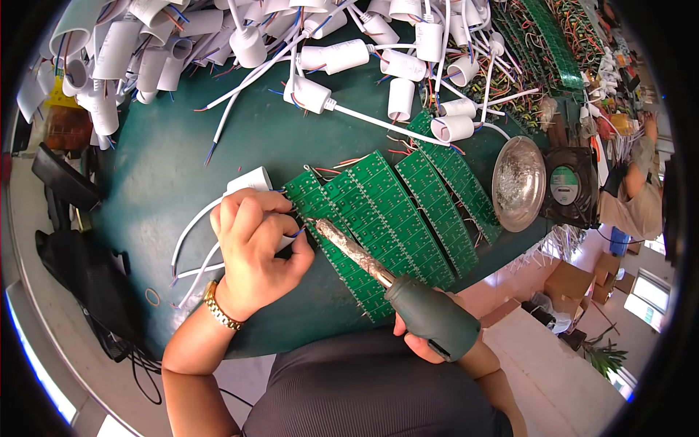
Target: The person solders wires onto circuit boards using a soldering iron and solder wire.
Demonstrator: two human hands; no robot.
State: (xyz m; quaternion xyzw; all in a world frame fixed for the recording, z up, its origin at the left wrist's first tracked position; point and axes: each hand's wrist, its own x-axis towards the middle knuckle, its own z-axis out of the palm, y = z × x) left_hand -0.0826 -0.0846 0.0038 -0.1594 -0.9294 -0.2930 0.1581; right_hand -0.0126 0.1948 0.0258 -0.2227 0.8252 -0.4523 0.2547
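Note:
My left hand (258,247) is closed, its fingertips pinching a thin wire at the left edge of the green circuit boards (386,218). A white plastic tube (249,180) with a white cable (182,237) lies just beyond those fingers. Another white tube is partly hidden under the hand, a blue wire poking out. My right hand (421,348) grips a soldering iron (433,317) by its dark green handle. The iron's silvery, crusted shaft (353,253) points up and left, its tip at the board edge near my left fingers. The boards lie side by side in joined strips.
White tubes with cables (335,57) are heaped along the far side. Wired green boards (553,44) pile up at the far right. A round metal dish (518,183) and a black fan (570,187) stand right. Black straps (87,284) lie left. Another person's arm (641,164) shows far right.

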